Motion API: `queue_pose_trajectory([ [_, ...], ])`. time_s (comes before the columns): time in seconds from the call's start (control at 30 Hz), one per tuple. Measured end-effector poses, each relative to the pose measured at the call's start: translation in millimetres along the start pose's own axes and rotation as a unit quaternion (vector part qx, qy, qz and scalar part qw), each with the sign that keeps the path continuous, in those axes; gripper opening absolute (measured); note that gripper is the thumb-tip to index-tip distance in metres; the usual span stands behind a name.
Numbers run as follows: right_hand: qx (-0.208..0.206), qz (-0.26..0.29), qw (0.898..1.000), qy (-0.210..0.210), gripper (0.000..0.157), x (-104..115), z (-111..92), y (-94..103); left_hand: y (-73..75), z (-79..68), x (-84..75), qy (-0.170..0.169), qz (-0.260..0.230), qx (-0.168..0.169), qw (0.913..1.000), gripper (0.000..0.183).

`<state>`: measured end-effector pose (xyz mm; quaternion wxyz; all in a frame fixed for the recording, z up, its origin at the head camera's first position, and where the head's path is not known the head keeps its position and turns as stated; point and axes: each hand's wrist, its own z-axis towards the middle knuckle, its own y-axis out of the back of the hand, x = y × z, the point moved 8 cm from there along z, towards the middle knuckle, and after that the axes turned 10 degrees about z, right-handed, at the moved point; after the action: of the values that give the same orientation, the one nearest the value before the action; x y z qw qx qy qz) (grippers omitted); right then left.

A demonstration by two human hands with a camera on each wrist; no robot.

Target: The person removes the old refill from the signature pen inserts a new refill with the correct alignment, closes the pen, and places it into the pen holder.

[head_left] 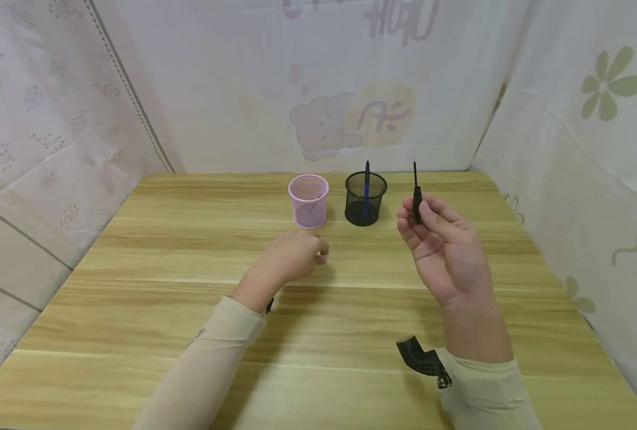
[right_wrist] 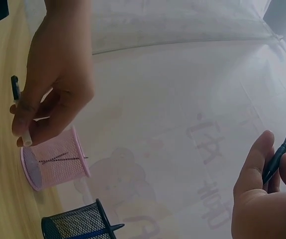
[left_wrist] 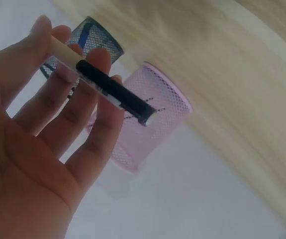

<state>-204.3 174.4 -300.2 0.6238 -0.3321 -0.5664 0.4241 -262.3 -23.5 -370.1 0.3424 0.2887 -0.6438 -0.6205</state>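
My left hand pinches a short pen-like stick, pale at one end and black at the other, between thumb and fingertips. It hangs over the table just in front of the pink mesh pen cup; the head view hides most of the stick behind the hand. On the right, my right hand holds a small screwdriver by its black handle, thumb against fingers, with the thin shaft pointing up. The right wrist view shows both the screwdriver and the stick held apart from each other.
Right of the pink cup stands a black mesh pen cup with a blue-and-black pen upright in it. Thin dark items show inside the pink cup. Patterned curtains surround the wooden table at the back and both sides.
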Motion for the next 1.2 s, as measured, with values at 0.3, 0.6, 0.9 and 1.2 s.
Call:
queue_pose_trajectory([
  [0.3,-0.006,-0.019,1.0,-0.002,0.016,-0.9,-1.6,0.5,-16.6,6.0,0.8,-0.013,0.037,0.022,0.999,0.005],
  [0.6,-0.01,-0.036,0.999,-0.006,0.018,-2.5,-2.6,3.0,-34.2,10.5,2.5,-0.013,0.048,0.034,0.9982,0.006],
  [0.9,0.012,-0.156,0.987,0.018,0.02,-3.6,-1.6,4.1,-1.0,5.0,0.4,-0.007,-0.033,-0.007,0.9994,0.021],
  [1.2,0.003,-0.315,0.949,0.026,0.012,-6.0,-2.2,7.0,110.3,-33.8,-6.3,-0.036,-0.185,-0.304,0.934,0.044],
])
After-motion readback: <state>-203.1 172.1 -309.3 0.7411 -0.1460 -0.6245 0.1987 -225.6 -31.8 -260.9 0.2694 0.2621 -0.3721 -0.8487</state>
